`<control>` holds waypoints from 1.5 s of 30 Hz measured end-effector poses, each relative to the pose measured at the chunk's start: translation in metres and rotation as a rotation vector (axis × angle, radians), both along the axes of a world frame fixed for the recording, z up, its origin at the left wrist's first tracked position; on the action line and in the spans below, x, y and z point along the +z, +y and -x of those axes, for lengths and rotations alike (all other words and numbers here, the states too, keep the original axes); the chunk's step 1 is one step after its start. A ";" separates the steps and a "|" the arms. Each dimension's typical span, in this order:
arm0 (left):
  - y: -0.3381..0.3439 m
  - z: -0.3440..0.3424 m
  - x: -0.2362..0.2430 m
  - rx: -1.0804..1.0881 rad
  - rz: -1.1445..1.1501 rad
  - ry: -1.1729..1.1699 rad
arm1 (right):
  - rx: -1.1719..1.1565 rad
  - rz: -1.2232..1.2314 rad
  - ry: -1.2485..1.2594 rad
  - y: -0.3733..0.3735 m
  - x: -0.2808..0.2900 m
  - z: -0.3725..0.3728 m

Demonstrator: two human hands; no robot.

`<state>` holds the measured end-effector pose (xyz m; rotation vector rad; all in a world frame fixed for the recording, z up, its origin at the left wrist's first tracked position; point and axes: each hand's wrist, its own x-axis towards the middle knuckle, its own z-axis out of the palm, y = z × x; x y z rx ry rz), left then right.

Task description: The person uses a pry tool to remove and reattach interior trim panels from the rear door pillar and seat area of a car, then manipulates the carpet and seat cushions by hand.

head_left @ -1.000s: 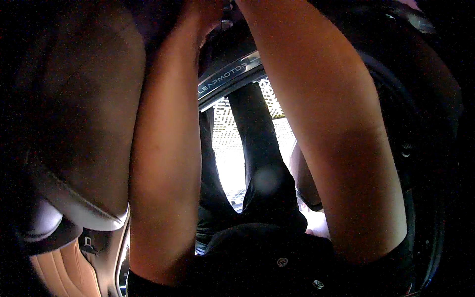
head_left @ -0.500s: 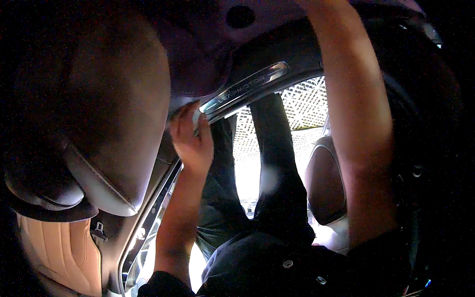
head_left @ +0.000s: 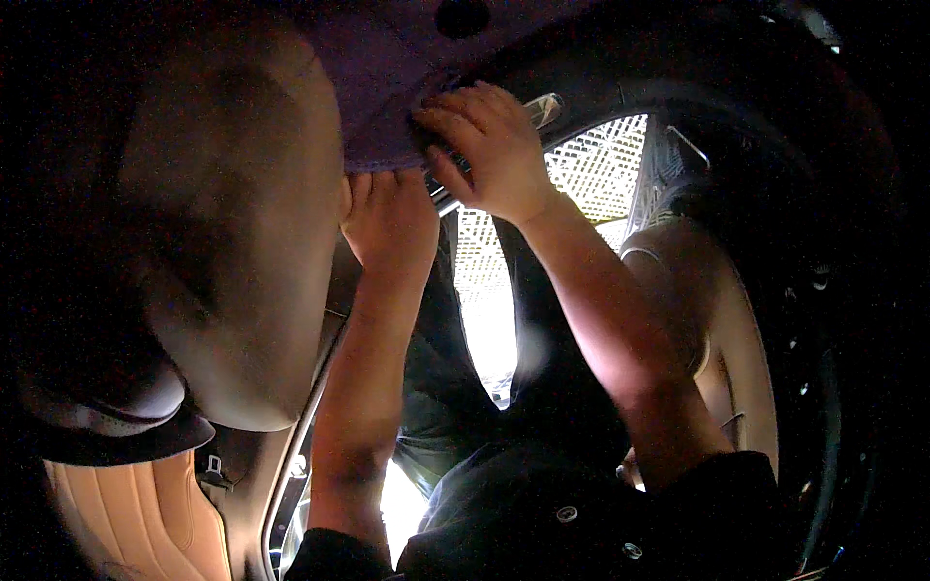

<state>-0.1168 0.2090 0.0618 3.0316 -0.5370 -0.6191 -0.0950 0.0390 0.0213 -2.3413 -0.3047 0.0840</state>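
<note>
A dark purplish floor carpet (head_left: pixel 373 107) spreads across the footwell of a car. At its near edge is my left hand (head_left: pixel 395 221), its fingers bent and their tips tucked in at the edge, out of sight. Just right of it, my right hand (head_left: pixel 499 150) curls over the same carpet border beside the sill, thumb set below the fingers; shadow hides its fingertips. Beneath that hand runs the metallic door sill plate (head_left: pixel 547 108), mostly covered, with its far end showing.
A large seat (head_left: pixel 242 213) stands close on the left. Behind it are a tan seat (head_left: pixel 145 513) and a buckle (head_left: pixel 215 470). An open door panel (head_left: pixel 746 329) lies to the right. Bright perforated flooring (head_left: pixel 605 155) shows outside.
My right hand has come down from the upper right to the carpet edge. My left hand has moved slightly up and right, from beside the sill plate's end onto the carpet edge.
</note>
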 end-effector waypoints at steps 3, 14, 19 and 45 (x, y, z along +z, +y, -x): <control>0.004 -0.001 0.011 -0.123 -0.051 0.117 | 0.095 0.010 0.001 -0.009 0.006 0.006; 0.005 0.005 0.039 -0.100 0.052 0.302 | 0.274 0.431 0.048 0.036 0.017 0.007; 0.053 0.026 0.038 -0.158 0.280 0.140 | 0.125 0.539 0.001 0.069 0.018 0.033; 0.045 0.021 -0.046 -0.183 0.236 -0.023 | 0.376 0.197 -0.206 -0.013 -0.015 -0.029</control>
